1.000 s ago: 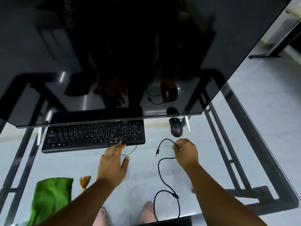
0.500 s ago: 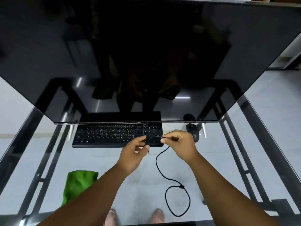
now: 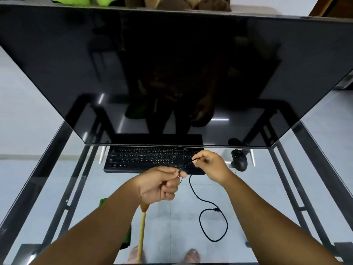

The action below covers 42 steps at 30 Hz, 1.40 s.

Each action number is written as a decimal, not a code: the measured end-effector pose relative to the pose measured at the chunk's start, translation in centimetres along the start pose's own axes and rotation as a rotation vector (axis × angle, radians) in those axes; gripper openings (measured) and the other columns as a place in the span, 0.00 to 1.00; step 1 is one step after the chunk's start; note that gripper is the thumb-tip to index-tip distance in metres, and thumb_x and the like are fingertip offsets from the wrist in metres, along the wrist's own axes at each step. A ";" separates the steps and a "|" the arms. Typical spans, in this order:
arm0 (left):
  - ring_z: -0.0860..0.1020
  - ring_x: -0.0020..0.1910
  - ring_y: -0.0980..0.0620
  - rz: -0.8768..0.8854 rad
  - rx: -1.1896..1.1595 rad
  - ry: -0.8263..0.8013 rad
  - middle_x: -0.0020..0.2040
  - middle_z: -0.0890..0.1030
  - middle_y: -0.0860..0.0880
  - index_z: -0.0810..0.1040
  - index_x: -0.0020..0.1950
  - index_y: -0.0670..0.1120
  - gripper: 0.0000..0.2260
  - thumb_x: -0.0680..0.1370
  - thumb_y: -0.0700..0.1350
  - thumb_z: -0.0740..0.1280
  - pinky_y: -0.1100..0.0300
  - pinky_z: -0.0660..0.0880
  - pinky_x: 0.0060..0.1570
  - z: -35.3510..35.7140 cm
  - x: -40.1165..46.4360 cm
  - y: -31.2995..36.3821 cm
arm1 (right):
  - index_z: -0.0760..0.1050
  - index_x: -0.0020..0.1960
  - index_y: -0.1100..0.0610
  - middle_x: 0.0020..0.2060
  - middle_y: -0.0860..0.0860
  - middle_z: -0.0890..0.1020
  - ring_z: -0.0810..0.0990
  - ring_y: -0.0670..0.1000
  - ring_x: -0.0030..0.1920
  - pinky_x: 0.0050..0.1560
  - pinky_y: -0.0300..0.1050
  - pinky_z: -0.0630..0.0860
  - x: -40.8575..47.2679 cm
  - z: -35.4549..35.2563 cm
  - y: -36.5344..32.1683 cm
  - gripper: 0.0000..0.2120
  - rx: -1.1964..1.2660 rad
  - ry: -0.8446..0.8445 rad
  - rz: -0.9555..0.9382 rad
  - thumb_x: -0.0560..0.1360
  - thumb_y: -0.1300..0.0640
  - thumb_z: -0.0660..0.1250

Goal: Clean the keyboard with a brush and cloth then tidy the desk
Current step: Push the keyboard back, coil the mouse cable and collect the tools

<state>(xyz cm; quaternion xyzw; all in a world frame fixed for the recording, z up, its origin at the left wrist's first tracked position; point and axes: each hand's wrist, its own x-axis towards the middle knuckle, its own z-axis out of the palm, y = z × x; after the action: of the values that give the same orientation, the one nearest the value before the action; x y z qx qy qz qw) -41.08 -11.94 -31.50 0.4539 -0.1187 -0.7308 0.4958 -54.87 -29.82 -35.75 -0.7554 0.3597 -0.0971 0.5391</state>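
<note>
The keyboard (image 3: 152, 159) lies on the glass desk (image 3: 57, 188) below the monitor (image 3: 172, 73). The mouse (image 3: 239, 159) sits to its right, the looped cable (image 3: 212, 222) nearer the person.

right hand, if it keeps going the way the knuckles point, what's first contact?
Likely the keyboard: the right hand, pinching the black cable, points forward-left over its right end. The hand's height above the keys is unclear.

A computer desk (glass-topped) (image 3: 57, 188), with monitor (image 3: 172, 64), keyboard (image 3: 145, 159) and mouse (image 3: 239, 159): an office or home workstation.

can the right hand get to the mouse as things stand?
Probably yes: the mouse sits just right of the right hand with bare glass between, but that hand pinches the black cable and would have to drop it first.
</note>
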 end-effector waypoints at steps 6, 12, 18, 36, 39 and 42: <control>0.65 0.22 0.56 0.124 -0.195 0.082 0.24 0.68 0.51 0.74 0.42 0.44 0.10 0.78 0.49 0.62 0.63 0.66 0.28 -0.7 -1.0 1.3 | 0.77 0.38 0.57 0.35 0.46 0.82 0.75 0.43 0.36 0.47 0.41 0.71 -0.6 1.8 0.2 0.14 0.039 -0.193 0.112 0.76 0.49 0.69; 0.76 0.27 0.57 0.328 -0.597 0.223 0.40 0.83 0.45 0.77 0.52 0.40 0.11 0.83 0.41 0.56 0.69 0.72 0.25 -1.1 -0.7 1.4 | 0.69 0.42 0.57 0.32 0.55 0.80 0.82 0.56 0.37 0.46 0.47 0.79 -0.8 2.8 -0.8 0.13 0.210 -0.360 0.279 0.80 0.51 0.63; 0.59 0.21 0.58 0.438 -0.750 0.369 0.26 0.67 0.53 0.73 0.67 0.40 0.16 0.83 0.45 0.55 0.68 0.57 0.20 -2.4 -0.2 2.8 | 0.73 0.43 0.56 0.30 0.51 0.70 0.66 0.47 0.27 0.34 0.40 0.71 -2.3 1.8 0.0 0.11 0.003 -0.456 0.312 0.80 0.51 0.62; 0.77 0.47 0.49 0.650 -0.784 0.726 0.46 0.76 0.45 0.72 0.48 0.41 0.13 0.79 0.26 0.53 0.59 0.76 0.54 -4.5 2.4 3.2 | 0.82 0.51 0.39 0.40 0.51 0.80 0.71 0.44 0.37 0.44 0.39 0.67 -4.8 -2.5 -0.7 0.11 -0.362 -0.751 0.209 0.75 0.40 0.64; 0.68 0.34 0.53 0.684 -0.675 0.825 0.37 0.68 0.49 0.67 0.40 0.45 0.17 0.77 0.24 0.51 0.61 0.67 0.37 -5.5 2.8 2.9 | 0.82 0.52 0.42 0.37 0.48 0.78 0.71 0.43 0.37 0.40 0.37 0.66 -5.0 -3.1 -1.8 0.10 -0.322 -0.782 0.192 0.77 0.45 0.64; 0.72 0.36 0.55 0.645 -0.505 1.015 0.40 0.75 0.50 0.73 0.44 0.45 0.12 0.79 0.30 0.58 0.61 0.70 0.40 -6.3 3.1 2.4 | 0.82 0.56 0.52 0.35 0.40 0.81 0.72 0.42 0.36 0.41 0.36 0.67 -5.3 -3.7 -3.2 0.11 -0.295 -0.813 0.181 0.79 0.50 0.64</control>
<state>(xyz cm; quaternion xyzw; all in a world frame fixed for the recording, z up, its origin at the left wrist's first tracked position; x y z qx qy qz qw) -34.98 -13.94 -35.21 0.5539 0.1752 -0.2457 0.7760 -59.25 -28.64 -30.16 -0.7664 0.1934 0.3079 0.5295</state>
